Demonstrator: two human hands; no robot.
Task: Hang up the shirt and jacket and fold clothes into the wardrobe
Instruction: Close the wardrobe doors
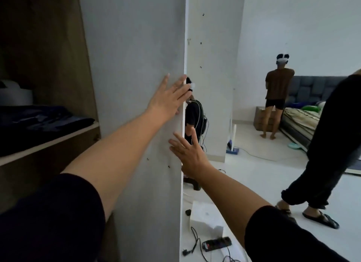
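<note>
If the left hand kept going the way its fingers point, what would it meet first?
Probably just the edge of the wardrobe door: the left hand already lies flat on it, fingertips at the edge. Beyond looks open, though depth is unclear.

**Layout: wardrobe, door and room**

The wardrobe (45, 66) stands at left, its door (136, 85) swung out at centre. Folded clothes (39, 123) lie on the shelf (48, 144) inside. The left hand (168, 101) lies flat against the door near its free edge; the right hand (192, 154) sits below it at that edge. A power strip (216, 243) lies on the floor right of the door. A bed (300, 121) stands far right, a person (276, 97) just beside it.
</note>
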